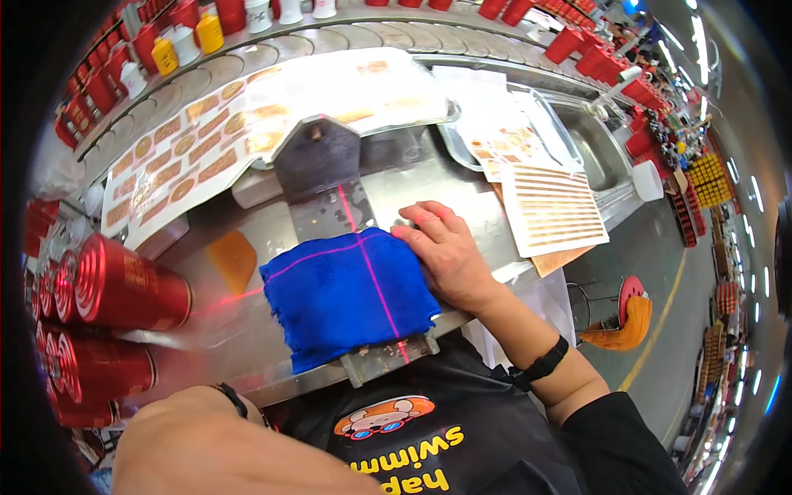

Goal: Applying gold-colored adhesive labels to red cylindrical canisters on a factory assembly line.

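A blue cloth (351,297) with a frayed edge lies over a metal stand on the steel worktop in front of me. Crossed red laser lines fall across it. My right hand (450,252) is at its upper right corner, with fingers bent and close together and the fingertips against the cloth's edge. Of my left side, only the bare arm (223,450) with a black band shows, low at the left; the hand itself is out of sight. A dark metal bracket (318,157) rises behind the cloth. Shiny red canisters (128,285) are stacked on the left.
Sheets of gold-brown labels (177,161) cover the far left side. A striped sheet (554,210) overhangs the right edge, near a tray (454,148) and a sink (598,148). Behind runs a conveyor (346,37) with red, white and yellow bottles. A stool (631,289) stands right.
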